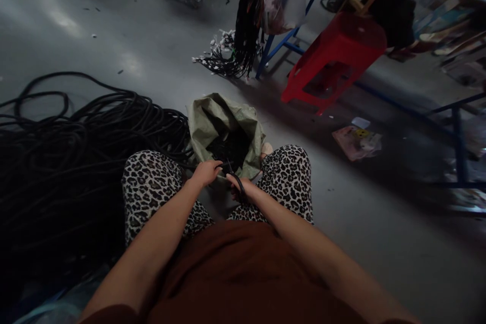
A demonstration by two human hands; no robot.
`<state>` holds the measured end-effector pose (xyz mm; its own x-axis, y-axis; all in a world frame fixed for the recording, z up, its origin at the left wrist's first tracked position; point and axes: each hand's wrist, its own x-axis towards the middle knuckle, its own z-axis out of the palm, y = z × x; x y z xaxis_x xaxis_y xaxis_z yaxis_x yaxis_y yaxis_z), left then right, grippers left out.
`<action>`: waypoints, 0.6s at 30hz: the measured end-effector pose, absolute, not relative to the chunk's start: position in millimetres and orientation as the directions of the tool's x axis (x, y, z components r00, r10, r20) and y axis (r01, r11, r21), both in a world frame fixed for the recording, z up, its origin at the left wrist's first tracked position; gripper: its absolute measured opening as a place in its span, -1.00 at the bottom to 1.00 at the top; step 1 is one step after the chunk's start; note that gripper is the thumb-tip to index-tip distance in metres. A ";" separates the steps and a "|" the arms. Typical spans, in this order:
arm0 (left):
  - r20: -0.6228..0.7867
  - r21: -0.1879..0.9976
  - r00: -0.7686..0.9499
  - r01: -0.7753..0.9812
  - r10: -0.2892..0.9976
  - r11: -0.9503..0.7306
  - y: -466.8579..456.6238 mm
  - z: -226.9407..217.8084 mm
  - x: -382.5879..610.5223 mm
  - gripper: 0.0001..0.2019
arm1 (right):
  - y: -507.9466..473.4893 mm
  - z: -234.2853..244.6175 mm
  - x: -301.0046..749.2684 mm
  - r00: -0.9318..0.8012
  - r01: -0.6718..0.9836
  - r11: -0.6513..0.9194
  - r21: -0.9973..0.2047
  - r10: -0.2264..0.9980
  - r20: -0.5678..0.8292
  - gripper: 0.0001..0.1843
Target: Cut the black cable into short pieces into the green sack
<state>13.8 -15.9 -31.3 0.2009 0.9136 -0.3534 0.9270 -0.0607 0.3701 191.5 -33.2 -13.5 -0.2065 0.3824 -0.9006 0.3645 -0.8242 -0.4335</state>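
Observation:
Between my knees stands a greenish woven sack (203,134), its mouth open and dark pieces lying inside. At its near rim my left hand (207,172) is closed on a black cable, whose short end points to the right. My right hand (240,187) grips black-handled scissors (240,182) just right of that end, with the blades pointing up and left over the sack. Whether the blades touch the cable I cannot tell. A large heap of black cable (87,131) lies on the floor to my left, running up to the sack.
A red plastic stool (341,50) stands at the upper right, near a person's arm. Bundled black wires with white ends (243,35) hang from a blue frame (273,50) beyond the sack. A plastic packet (357,142) lies on the floor at right.

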 end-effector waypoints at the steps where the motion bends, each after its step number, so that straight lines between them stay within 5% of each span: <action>1: -0.356 0.371 0.205 0.927 0.912 -0.063 -16.2 -30.2 14.1 -0.66 | -33.2 -13.9 191.7 -0.207 0.364 -0.824 -0.435 0.384 -0.900 -0.51; 18: -0.363 0.332 0.209 0.940 0.908 -0.083 -20.1 -19.0 17.6 -0.68 | -31.6 8.0 192.3 -0.224 0.317 -0.852 -0.417 0.360 -0.906 -0.57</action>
<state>17.6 -20.1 -19.0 0.2086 0.9083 -0.3627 0.9397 -0.0834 0.3316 192.3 -31.6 8.0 -0.2245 0.3597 -0.9057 0.3169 -0.8519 -0.4169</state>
